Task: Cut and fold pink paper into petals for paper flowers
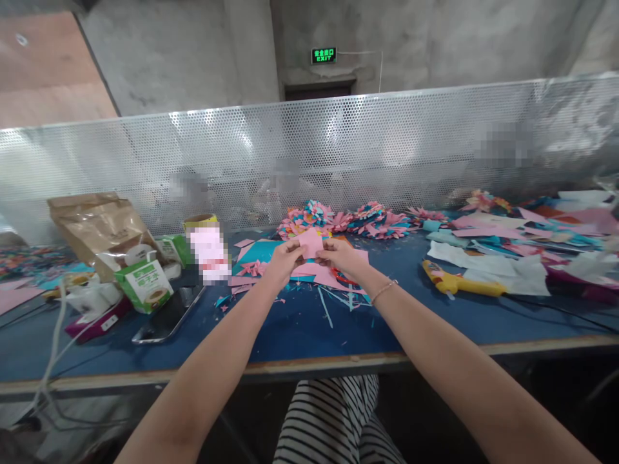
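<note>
A small piece of pink paper (311, 244) is held up over the table between both hands. My left hand (289, 255) pinches its left edge, and the fingers of my right hand (341, 254) are closed on its right edge. Below lie larger pink sheets (325, 276) and a blue sheet (258, 251). Something with red loops, perhaps scissor handles (344, 277), sits partly hidden beneath my right hand. Thin blue and pink paper strips (326, 308) are scattered nearer me. Just beyond my hands rest fringed pink and blue paper flowers (380, 221).
A yellow glue gun (461, 284) with a cord lies at right, near white tissues and a heap of paper scraps (512, 225). Left are a phone (169, 316), a green-and-white box (144, 285), a brown paper bag (109, 235) and a tissue pack (99, 322). A perforated metal screen (309, 148) stands behind.
</note>
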Action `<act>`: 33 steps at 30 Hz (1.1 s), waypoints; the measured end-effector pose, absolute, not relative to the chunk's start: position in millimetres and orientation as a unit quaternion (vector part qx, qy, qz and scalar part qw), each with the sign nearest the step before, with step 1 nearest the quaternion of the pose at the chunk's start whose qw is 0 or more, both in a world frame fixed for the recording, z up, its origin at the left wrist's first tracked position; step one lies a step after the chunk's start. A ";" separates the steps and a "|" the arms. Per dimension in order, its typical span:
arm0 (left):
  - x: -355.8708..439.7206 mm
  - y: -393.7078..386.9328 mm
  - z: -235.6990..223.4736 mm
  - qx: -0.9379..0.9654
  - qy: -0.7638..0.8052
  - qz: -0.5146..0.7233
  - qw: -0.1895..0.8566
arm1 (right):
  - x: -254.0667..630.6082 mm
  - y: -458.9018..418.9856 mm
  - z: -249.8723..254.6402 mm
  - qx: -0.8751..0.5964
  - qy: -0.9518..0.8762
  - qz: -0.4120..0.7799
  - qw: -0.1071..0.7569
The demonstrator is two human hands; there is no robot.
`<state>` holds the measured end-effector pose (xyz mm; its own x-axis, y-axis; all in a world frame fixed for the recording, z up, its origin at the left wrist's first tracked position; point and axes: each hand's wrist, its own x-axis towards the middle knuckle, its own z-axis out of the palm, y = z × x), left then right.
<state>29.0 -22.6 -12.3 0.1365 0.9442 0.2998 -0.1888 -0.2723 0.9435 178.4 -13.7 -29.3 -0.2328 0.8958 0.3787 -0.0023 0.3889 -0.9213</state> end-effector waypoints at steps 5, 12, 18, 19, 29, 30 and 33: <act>29.4 -23.5 -13.7 0.582 0.329 0.538 0.513 | 176.0 -19.3 -24.5 -0.329 -0.610 0.501 0.519; 29.4 -26.1 -7.8 0.525 0.290 0.540 0.591 | 176.3 -15.7 -26.8 -0.337 -0.594 0.489 0.543; 30.0 -28.3 -9.0 0.560 0.334 0.541 0.531 | 177.4 -13.5 -29.2 -0.343 -0.629 0.454 0.530; 30.3 -28.8 -9.4 0.566 0.341 0.538 0.524 | 177.1 -13.3 -28.8 -0.339 -0.632 0.454 0.529; 31.4 -30.7 -9.7 0.571 0.360 0.541 0.502 | 178.6 -17.7 -22.8 -0.353 -0.632 0.427 0.542; 31.6 -31.3 -9.6 0.572 0.360 0.539 0.503 | 179.7 -16.4 -24.4 -0.359 -0.658 0.389 0.536; 31.6 -30.5 -10.4 0.582 0.362 0.531 0.497 | 182.7 -12.8 -27.7 -0.373 -0.705 0.304 0.521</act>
